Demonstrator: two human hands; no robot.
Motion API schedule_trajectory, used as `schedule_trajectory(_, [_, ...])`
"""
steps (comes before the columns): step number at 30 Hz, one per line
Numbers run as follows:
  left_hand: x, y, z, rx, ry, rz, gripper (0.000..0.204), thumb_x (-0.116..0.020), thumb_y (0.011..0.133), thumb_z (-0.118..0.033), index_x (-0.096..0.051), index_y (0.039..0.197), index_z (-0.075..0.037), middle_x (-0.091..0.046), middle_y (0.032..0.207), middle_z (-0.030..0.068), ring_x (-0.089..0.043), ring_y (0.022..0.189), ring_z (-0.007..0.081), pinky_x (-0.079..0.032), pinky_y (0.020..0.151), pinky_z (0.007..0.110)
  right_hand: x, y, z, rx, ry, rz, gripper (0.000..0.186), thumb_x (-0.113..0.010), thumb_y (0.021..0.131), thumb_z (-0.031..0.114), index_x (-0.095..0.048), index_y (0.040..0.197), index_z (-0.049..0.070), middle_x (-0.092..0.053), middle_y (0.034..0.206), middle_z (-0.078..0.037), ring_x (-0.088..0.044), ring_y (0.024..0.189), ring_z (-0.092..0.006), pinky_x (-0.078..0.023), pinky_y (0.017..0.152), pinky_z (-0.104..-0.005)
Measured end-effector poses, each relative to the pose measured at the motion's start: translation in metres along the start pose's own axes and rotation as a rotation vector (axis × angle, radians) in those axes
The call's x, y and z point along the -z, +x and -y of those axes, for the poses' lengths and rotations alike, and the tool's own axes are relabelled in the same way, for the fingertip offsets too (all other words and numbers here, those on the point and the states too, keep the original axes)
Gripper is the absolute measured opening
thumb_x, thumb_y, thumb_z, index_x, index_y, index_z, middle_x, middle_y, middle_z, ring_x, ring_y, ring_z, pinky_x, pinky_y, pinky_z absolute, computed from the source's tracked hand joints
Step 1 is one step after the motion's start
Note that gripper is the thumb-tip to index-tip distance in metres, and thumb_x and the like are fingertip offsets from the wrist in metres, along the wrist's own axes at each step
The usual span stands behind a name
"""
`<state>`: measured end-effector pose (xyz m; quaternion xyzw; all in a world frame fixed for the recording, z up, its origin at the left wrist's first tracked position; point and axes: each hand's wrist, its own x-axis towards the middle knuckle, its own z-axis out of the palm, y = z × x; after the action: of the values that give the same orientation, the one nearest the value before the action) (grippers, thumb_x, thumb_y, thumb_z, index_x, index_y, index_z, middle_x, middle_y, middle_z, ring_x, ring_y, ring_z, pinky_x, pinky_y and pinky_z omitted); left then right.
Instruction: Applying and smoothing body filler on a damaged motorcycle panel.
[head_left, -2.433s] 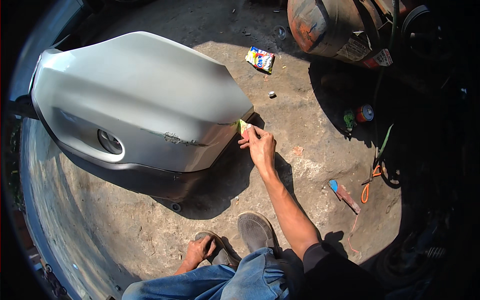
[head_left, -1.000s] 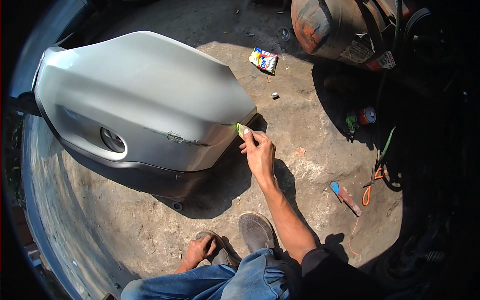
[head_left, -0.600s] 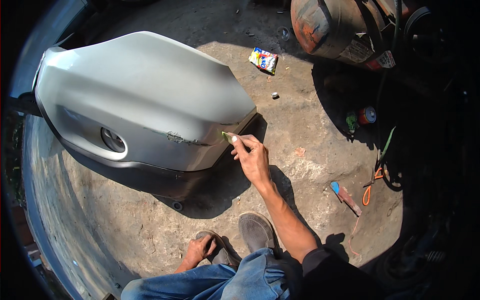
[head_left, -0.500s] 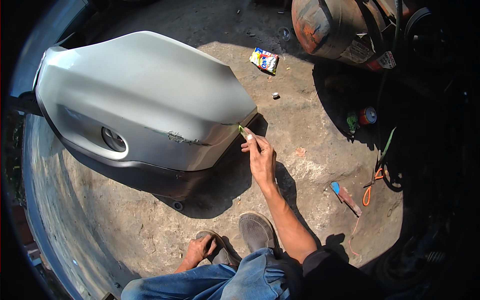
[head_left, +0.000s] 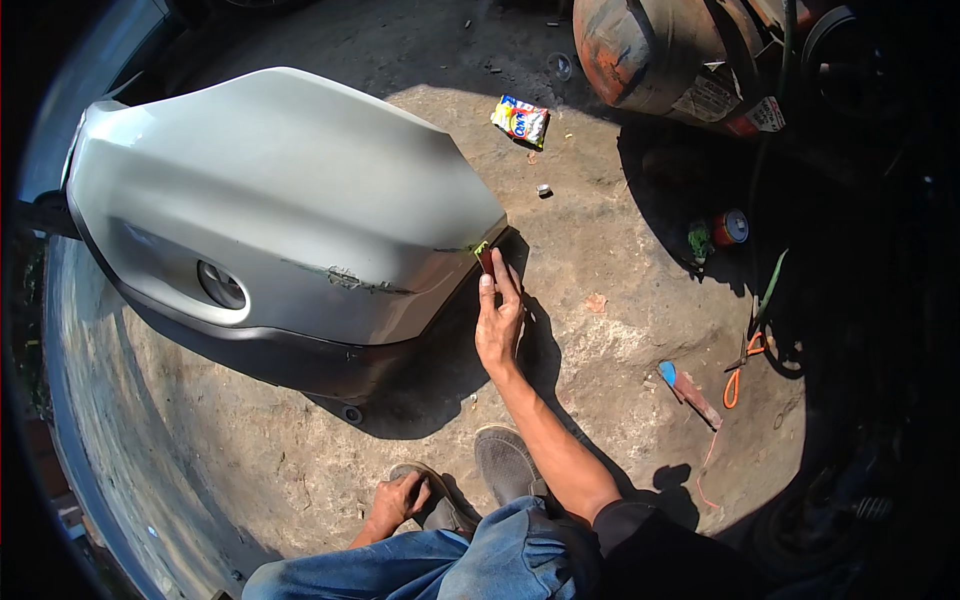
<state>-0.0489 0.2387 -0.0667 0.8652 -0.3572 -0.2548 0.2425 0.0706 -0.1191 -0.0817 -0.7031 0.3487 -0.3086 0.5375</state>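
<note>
Head view: pinching what with the right hand (head_left: 503, 322)?
– A small, flat, dark-red, likely plastic spreader (head_left: 487, 262), smeared yellow-green, at the fingertips; just beyond, a curved, silver-painted car bumper (head_left: 290, 180), contact unclear.
Handling?
– Probably light, thin, springy, slippery where smeared; best gripped by the clean end.
And with the left hand (head_left: 403, 493)?
– Curled, with a grey fabric shoe (head_left: 438, 512) under the fingers; cannot tell if grasping.
Changed since half a second ago?
– Turned red face out, pinched with straighter fingers.

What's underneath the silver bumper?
Shadowed ground and a small round piece show along the lower edge of the silver bumper; whatever lies farther under is covered by it.
</note>
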Motion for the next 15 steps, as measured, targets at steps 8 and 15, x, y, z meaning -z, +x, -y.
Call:
schedule_trajectory(8, [-0.002,-0.002,0.004,-0.013,0.018,-0.013,0.017,-0.074,0.094,-0.022,-0.066,0.098,-0.008,-0.070,0.070,0.0190,-0.071,0.061,0.0362,-0.057,0.055,0.044,-0.023,-0.005,0.002,-0.146,0.079,-0.090,0.048,-0.065,0.107,0.027,-0.057,0.149,0.007,-0.070,0.136,-0.015,-0.068,0.117,-0.0266,-0.052,0.102,-0.0395])
schedule_trajectory(15, [0.000,0.000,0.001,-0.001,-0.018,-0.005,0.017,-0.073,0.094,-0.022,-0.066,0.097,-0.007,-0.070,0.070,0.0196,-0.071,0.061,0.0368,-0.058,0.056,0.045,-0.027,-0.004,0.004,0.043,-0.012,-0.154,0.043,-0.067,0.103,0.013,-0.061,0.144,0.005,-0.067,0.139,-0.016,-0.064,0.126,-0.0332,-0.051,0.107,-0.0435])
